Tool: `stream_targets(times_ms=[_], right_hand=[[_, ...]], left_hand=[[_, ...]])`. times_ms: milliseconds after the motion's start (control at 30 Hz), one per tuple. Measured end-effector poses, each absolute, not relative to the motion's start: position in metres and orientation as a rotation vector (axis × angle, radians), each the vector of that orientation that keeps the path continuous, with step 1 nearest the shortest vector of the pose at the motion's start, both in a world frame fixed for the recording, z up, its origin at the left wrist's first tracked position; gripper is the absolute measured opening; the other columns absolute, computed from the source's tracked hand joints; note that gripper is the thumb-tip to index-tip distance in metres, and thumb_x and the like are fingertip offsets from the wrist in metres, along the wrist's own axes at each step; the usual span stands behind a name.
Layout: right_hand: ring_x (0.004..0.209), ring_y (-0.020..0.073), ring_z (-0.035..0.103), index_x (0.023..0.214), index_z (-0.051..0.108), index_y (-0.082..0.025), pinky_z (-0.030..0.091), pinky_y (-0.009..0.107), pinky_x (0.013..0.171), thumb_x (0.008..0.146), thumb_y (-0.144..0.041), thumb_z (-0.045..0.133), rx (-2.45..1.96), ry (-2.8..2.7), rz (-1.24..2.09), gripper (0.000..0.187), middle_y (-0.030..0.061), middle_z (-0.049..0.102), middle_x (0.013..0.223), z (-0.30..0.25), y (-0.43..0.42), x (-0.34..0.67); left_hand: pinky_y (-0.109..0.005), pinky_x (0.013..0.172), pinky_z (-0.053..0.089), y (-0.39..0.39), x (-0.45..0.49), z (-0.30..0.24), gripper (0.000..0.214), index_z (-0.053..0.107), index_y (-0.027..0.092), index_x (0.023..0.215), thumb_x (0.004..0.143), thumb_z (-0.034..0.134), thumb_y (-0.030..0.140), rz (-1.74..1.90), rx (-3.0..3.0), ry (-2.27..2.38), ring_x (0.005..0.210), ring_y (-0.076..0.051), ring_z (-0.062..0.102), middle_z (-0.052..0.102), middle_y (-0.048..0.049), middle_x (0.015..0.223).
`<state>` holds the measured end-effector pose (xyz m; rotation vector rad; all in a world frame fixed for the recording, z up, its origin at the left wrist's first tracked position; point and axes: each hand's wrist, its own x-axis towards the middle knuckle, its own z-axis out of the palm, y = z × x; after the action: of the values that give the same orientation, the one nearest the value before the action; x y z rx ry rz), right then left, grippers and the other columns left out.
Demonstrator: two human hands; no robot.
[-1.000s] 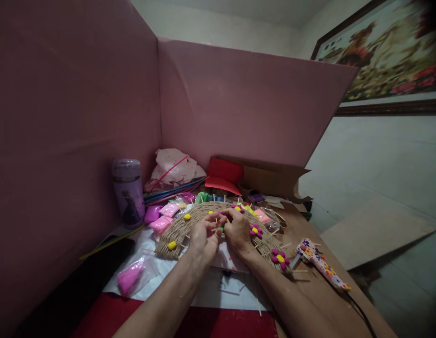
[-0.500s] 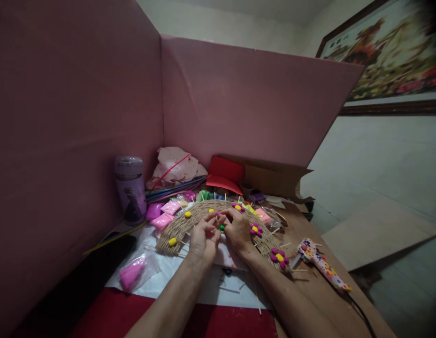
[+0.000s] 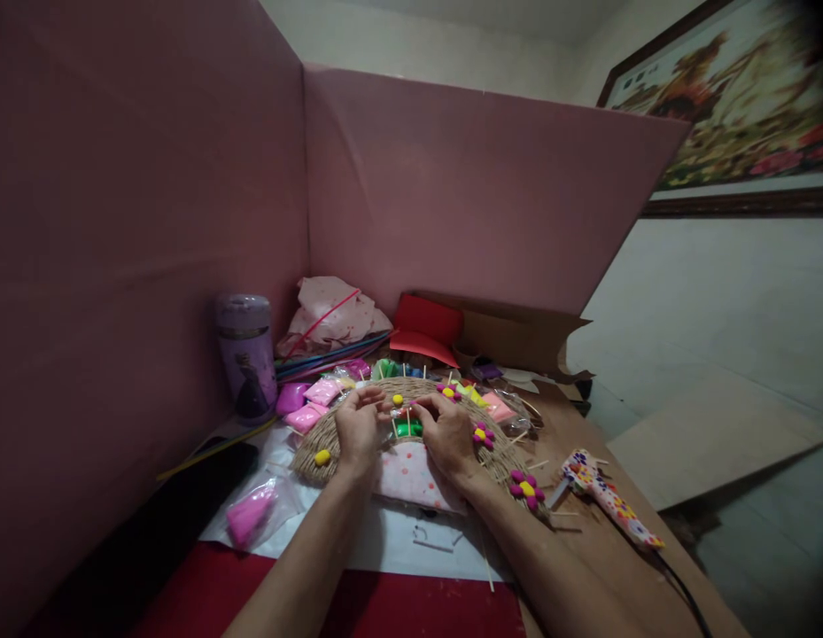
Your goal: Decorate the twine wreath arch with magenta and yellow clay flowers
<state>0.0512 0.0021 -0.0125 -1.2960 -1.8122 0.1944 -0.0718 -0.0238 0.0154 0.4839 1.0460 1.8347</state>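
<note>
A twine-wrapped arch (image 3: pixel 311 443) with short sticks along its edges lies in front of me. Its right half carries magenta flowers with yellow centres, such as the flower (image 3: pixel 527 489) at the lower end. On its left half sit yellow ovals, one yellow oval (image 3: pixel 322 457) near the end. My left hand (image 3: pixel 359 432) hovers over the left side, fingers stretched out and apart, apparently empty. Over the middle, my right hand (image 3: pixel 444 436) has thumb and forefinger pinched together; what is between them is too small to make out. Polka-dot cloth (image 3: pixel 411 474) shows inside the arch.
A patterned hot glue gun (image 3: pixel 610 501) lies on the right with its cord. Bagged pink clay (image 3: pixel 252 514) rests at front left, and more clay packets (image 3: pixel 308 416) sit behind the arch. At back left stands a purple tumbler (image 3: pixel 246 359). Pink panels (image 3: pixel 477 195) rise behind.
My left hand has moved left, away from my right hand, and its fingers have spread. The cloth and green packet between the hands are now more visible. My right hand has barely moved.
</note>
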Motion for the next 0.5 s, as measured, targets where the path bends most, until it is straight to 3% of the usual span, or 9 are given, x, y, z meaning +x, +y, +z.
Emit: stream_targets(times_ms=[200, 500], right_hand=[[0.074, 0.0169, 0.063, 0.081, 0.067, -0.022, 0.041, 0.025, 0.065, 0.083, -0.029, 0.051, -1.289, -1.822, 0.195, 0.018, 0.0020, 0.070, 0.081, -0.009, 0.002, 0.052], [0.074, 0.0164, 0.063, 0.081, 0.067, -0.022, 0.041, 0.024, 0.065, 0.085, -0.030, 0.050, -1.296, -1.839, 0.177, 0.019, 0.0020, 0.070, 0.082, -0.009, 0.000, 0.051]], left_hand=[[-0.020, 0.046, 0.045, -0.027, -0.079, 0.025, 0.039, 0.049, 0.014, 0.075, 0.045, 0.036, -0.008, 1.571, 0.336, 0.976, 0.051, -0.012, 0.059, 0.060, -0.0038, 0.064], [-0.021, 0.053, 0.045, -0.052, -0.067, 0.021, 0.033, 0.055, 0.013, 0.067, 0.044, 0.039, -0.003, 1.694, 0.373, 0.950, 0.069, -0.015, 0.063, 0.067, -0.0056, 0.071]])
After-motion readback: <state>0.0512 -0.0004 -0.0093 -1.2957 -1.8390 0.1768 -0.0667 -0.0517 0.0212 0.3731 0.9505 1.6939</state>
